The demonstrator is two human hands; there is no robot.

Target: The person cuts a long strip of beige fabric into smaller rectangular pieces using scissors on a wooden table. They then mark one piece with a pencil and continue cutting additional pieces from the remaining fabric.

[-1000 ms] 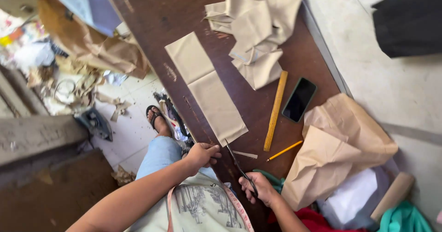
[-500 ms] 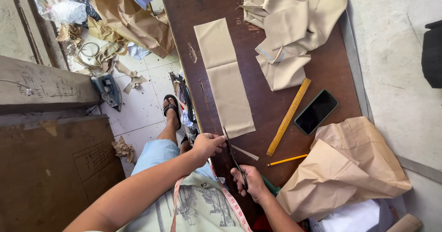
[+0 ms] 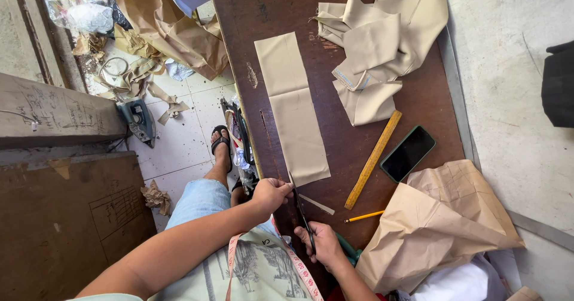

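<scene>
While the left hand (image 3: 272,193) pinches the near corner of the tan fabric strip (image 3: 293,109) to keep it taut on the tabletop (image 3: 418,98), right hand (image 3: 323,244) grip is closed on scissors (image 3: 304,217), blades at that edge.

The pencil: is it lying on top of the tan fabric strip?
No, the pencil lies on bare table, apart from the fabric strip, below the ruler.

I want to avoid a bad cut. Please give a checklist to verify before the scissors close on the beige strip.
1. Left hand holds the near end of the beige strip: ok.
2. Right hand has its grip on the scissors: ok.
3. Strip lies flat on the table: ok.
4. Ruler and pencil lie apart from the blades: ok.
5. Left fingers out of the blade path: cannot tell.
</scene>
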